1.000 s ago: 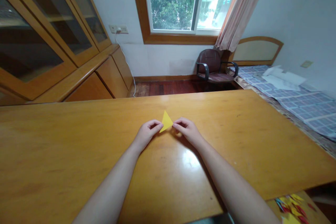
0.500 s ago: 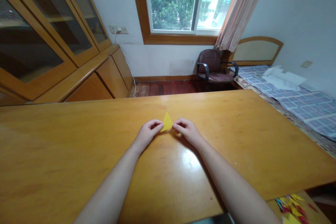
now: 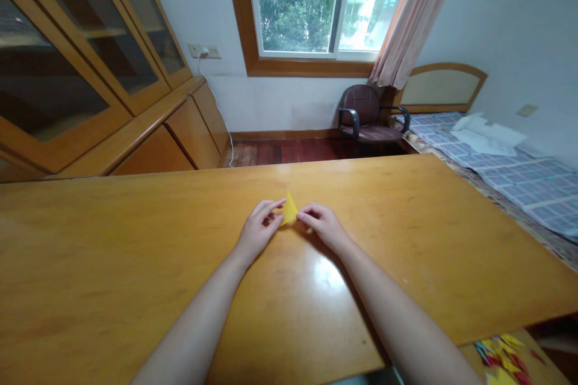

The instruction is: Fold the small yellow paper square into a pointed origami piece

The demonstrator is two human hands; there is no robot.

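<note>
A small yellow folded paper triangle [image 3: 289, 209] lies on the wooden table [image 3: 135, 240] near its middle. My left hand [image 3: 258, 230] reaches it from the left, fingers stretched forward with their tips pressing on the paper's left edge. My right hand [image 3: 320, 225] comes from the right, its fingers curled and pinching the paper's right corner. Both forearms run back toward me across the table. Part of the paper is hidden under the fingers.
A pile of coloured paper pieces [image 3: 501, 355] lies below the table's right near corner. Beyond the table stand a dark armchair [image 3: 365, 111], a bed [image 3: 497, 150] at the right and glass-door cabinets [image 3: 90, 72] at the left.
My left hand's fingers have uncurled and slid forward over the paper's left edge. The visible triangle has got smaller. The right hand has hardly moved.
</note>
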